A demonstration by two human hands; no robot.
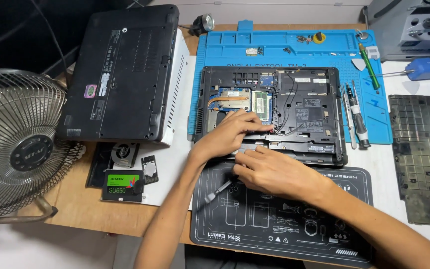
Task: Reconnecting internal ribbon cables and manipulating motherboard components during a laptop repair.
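An opened black laptop base (314, 107) lies bottom-up on a blue work mat (284, 47), with its boards, heat pipe and black wires showing. My left hand (227, 133) rests on the laptop's lower middle, its fingertips close together by the wires; whether they pinch anything is hidden. My right hand (269, 172) sits just in front of the laptop's near edge, closed around a grey-handled screwdriver (218, 191). The handle sticks out to the lower left over a black printed mat (284, 229). The tool's tip is hidden under my fingers.
A second closed black laptop (120, 69) lies on a white box at the left, beside a metal fan (16, 149). A small drive (121, 185) and loose parts sit below it. Screwdrivers (357, 117) and tweezers lie right of the laptop, and a grey keyboard panel (421, 157) is at far right.
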